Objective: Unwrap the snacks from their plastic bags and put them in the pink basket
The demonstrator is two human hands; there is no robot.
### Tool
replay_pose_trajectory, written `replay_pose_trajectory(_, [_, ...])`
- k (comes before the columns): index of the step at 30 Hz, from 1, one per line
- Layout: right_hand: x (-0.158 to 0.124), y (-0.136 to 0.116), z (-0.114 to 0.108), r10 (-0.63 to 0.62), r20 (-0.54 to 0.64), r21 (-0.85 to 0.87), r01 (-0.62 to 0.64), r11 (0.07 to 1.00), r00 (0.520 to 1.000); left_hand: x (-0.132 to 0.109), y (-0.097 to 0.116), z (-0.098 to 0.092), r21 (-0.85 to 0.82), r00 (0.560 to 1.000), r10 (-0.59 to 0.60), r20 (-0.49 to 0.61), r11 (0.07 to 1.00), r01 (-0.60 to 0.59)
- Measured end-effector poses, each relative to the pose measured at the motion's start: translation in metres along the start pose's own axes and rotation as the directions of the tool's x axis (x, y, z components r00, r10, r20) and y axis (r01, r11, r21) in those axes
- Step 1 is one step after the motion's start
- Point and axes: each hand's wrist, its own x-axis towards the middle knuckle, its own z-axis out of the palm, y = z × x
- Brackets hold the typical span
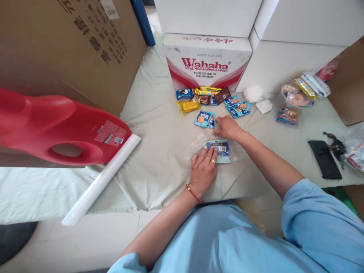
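left hand (203, 168) resting on packet (223, 149), fingers loosely outstretched | right hand (228, 127) half-curling beside snacks (203, 119), hold unclear

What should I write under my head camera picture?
Left hand on a blue packet, right hand beside little snack packets.
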Motion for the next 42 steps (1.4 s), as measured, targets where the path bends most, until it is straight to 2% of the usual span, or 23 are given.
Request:
replay_pose_trajectory(3, [-0.001,0.003,-0.008,-0.035,0.066,0.128,0.026,0.991,0.997,0.000,0.002,0.000,0.019,1.000,-0.004,0.030,1.000,0.003])
replay_pose_trajectory(6, [-0.005,0.009,-0.014,-0.207,-0.036,0.213,0.210,0.954,0.978,0.001,0.002,0.001,0.026,0.998,0.012,0.057,1.000,-0.013])
replay_pose_trajectory(8, [-0.010,0.012,-0.016,-0.346,-0.113,0.221,0.363,0.905,0.931,0.002,0.001,0.001,0.028,0.998,0.022,0.064,0.999,-0.024])
replay_pose_trajectory(10, [-0.013,0.013,-0.015,-0.396,-0.119,0.181,0.412,0.893,0.911,0.002,0.000,0.002,0.027,0.997,0.030,0.070,0.999,-0.032])
replay_pose_trajectory(15, [-0.012,0.010,-0.007,-0.170,-0.006,-0.009,0.169,0.985,0.986,0.000,0.002,0.004,0.047,0.998,0.034,0.061,0.998,-0.037])
replay_pose_trajectory(19, [-0.006,0.008,-0.005,-0.061,0.130,0.085,0.050,0.995,0.990,-0.001,0.003,0.004,0.054,0.997,0.034,0.067,0.998,-0.038])
replay_pose_trajectory(21, [-0.004,0.009,-0.006,-0.089,0.133,0.131,0.071,0.989,0.987,-0.002,0.003,0.004,0.051,0.997,0.030,0.075,0.998,-0.034])
replay_pose_trajectory(24, [-0.002,0.012,-0.007,-0.269,0.015,0.169,0.263,0.950,0.963,-0.002,0.003,0.005,0.054,0.997,0.023,0.076,0.998,-0.027])
replay_pose_trajectory(26, [-0.001,0.013,-0.008,-0.342,-0.042,0.204,0.344,0.917,0.939,-0.002,0.003,0.006,0.058,0.997,0.023,0.076,0.998,-0.027])
replay_pose_trajectory(29, [-0.002,0.012,-0.008,-0.271,0.015,0.287,0.256,0.923,0.962,-0.002,0.003,0.008,0.061,0.997,0.021,0.074,0.998,-0.025])
replay_pose_trajectory(31, [-0.002,0.009,-0.008,-0.201,0.093,0.285,0.167,0.944,0.975,-0.002,0.003,0.009,0.059,0.997,0.014,0.074,0.998,-0.018])
replay_pose_trajectory(34, [-0.002,0.008,-0.008,-0.171,0.154,0.259,0.127,0.957,0.973,-0.002,0.003,0.010,0.050,0.997,0.003,0.078,0.999,-0.007])
replay_pose_trajectory(40, [-0.002,0.009,-0.012,-0.224,0.095,0.489,0.150,0.859,0.970,0.000,0.004,0.007,0.050,0.996,-0.034,0.087,0.998,0.030])
replay_pose_trajectory(42, [-0.006,0.008,-0.017,-0.239,0.067,0.515,0.172,0.840,0.969,0.001,0.005,0.005,0.047,0.993,-0.047,0.108,0.998,0.042])
